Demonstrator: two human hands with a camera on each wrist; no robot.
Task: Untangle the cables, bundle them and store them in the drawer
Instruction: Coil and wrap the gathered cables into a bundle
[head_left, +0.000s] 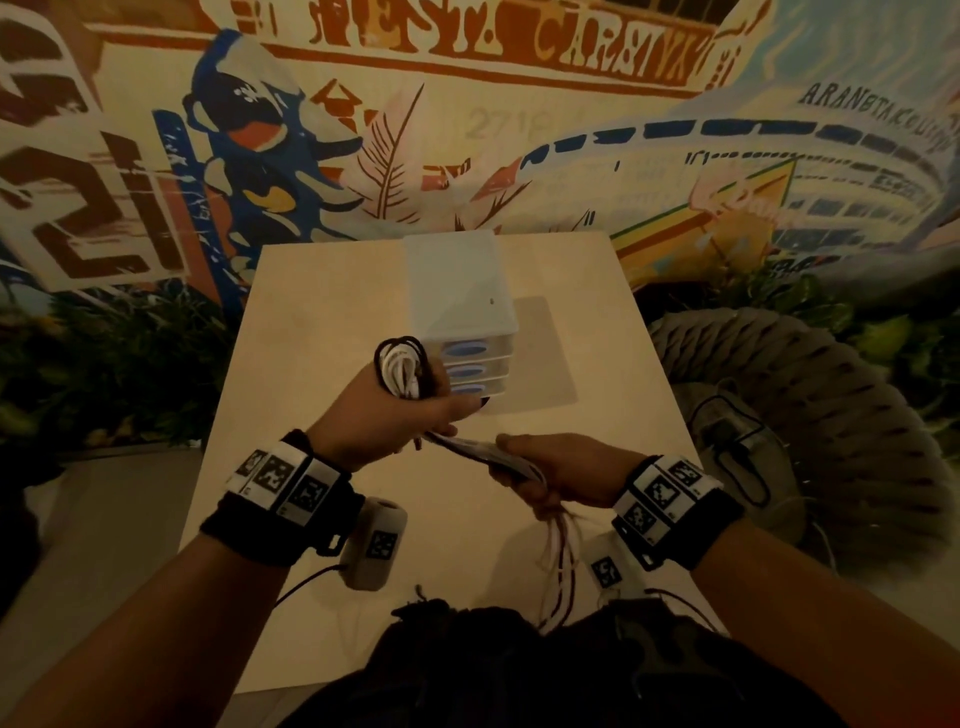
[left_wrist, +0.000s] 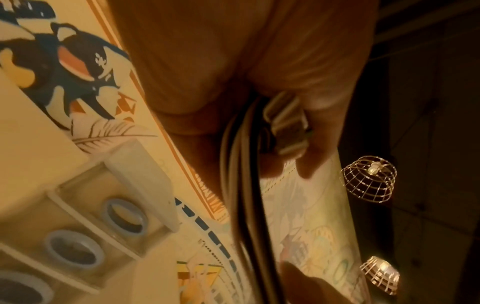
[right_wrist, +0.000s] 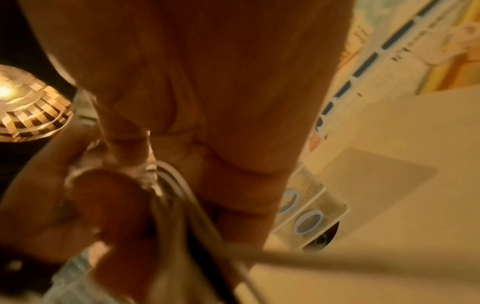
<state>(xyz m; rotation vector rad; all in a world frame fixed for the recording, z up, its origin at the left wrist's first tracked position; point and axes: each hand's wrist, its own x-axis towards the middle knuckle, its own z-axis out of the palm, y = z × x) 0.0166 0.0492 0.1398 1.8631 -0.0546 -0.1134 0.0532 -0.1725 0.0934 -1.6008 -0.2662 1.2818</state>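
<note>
- Your left hand (head_left: 387, 410) is at about 10 o'clock from table centre, fingers curled round the coil (head_left: 402, 366) of black and white cables. The loops stick up above the fist, just in front of the drawers (head_left: 475, 364).
- Keep that fist firm. If it slackens, I'd expect the loops to spring apart and tangle again.
- Between your hands the strands (head_left: 467, 447) run taut, left hand to right. Hold an even pull so each new loop matches the others.
- Your right hand (head_left: 558, 475) is at about 4 o'clock from the coil, fingers closed on the strands. The loose tails (head_left: 558, 561) hang from it toward your lap.
- Let the tails slide through those fingers as you wind. Don't clamp hard, or kinks will carry into the coil.
- Watch the tail ends: they could snag on the wrist camera (head_left: 608, 569) beside them.
- The drawers at 12 o'clock all look closed, so you'll need a free hand to open one once the bundle is secured.
</note>
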